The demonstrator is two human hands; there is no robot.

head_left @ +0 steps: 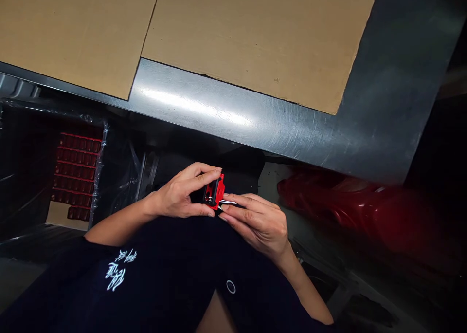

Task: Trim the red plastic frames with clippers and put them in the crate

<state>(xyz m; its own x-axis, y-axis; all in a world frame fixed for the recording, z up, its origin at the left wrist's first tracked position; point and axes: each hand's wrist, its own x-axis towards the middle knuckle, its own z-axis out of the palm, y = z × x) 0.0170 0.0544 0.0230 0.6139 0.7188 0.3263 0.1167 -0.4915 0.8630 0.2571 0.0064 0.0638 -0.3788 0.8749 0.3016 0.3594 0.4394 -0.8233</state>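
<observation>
In front of my torso, my left hand grips a small red and black part between thumb and fingers. The part has a red plate facing right and a dark side toward the palm, with a glint of shiny metal at its lower end. From the right, my right hand pinches thin, shiny metal rods with thumb and fingertips. Their left ends reach the lower edge of the red plate. Whether they are separate rods or prongs of one tool, I cannot tell.
Ahead is a metal worktop covered partly by cardboard sheets. At left, a plastic-lined bin contains rows of red parts on cardboard. A large glossy red object sits below the worktop at right.
</observation>
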